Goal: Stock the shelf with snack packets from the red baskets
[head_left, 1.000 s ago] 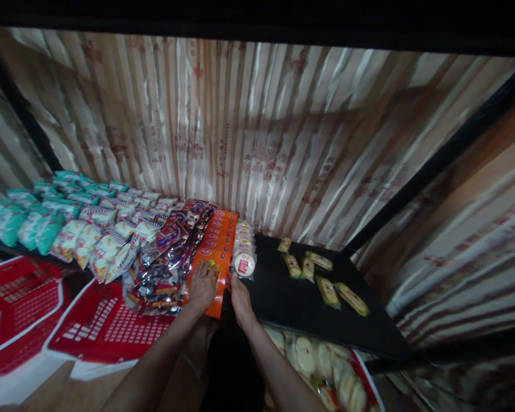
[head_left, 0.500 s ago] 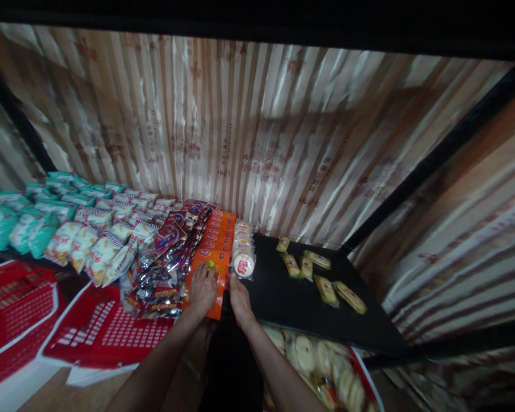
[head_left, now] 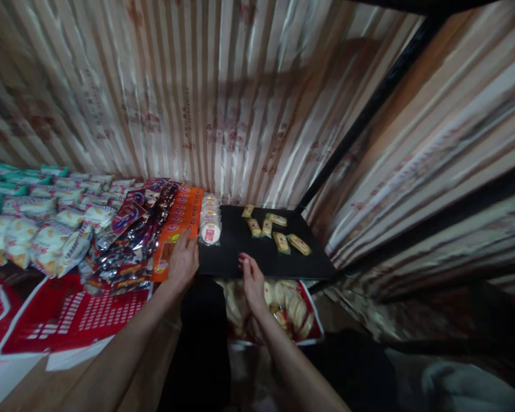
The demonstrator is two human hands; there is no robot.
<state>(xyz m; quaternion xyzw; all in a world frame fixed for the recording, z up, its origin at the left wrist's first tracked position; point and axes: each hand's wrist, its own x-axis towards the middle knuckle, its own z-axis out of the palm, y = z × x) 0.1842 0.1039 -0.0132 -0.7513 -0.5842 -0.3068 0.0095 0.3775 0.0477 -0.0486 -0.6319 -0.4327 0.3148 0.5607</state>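
Note:
My left hand [head_left: 183, 260] lies with its fingers stretched out against the near right part of an orange snack packet [head_left: 182, 209]. Just right of that packet runs a row of round white wrapped crackers [head_left: 210, 232]. My right hand [head_left: 253, 283] is over the front edge of the black shelf [head_left: 223, 260], its fingers loosely curled and nothing visible in them. Beyond it on the shelf lie several small yellow wrapped snacks [head_left: 281, 242]. To the left of the orange packet, dark shiny packets [head_left: 129, 240] are piled in overlapping rows.
White snack bags [head_left: 54, 246] and teal bags [head_left: 6, 189] fill the shelf's left side. Red baskets [head_left: 68, 326] stand below at left. Under the right side is a basket of wrapped round crackers [head_left: 292, 300]. A black post [head_left: 369, 114] slants up before a striped sheet [head_left: 223, 97].
My view has swung to the right. My right hand has left the side of the orange packet and moved right, its fingers curling. My left hand stays at the orange packet.

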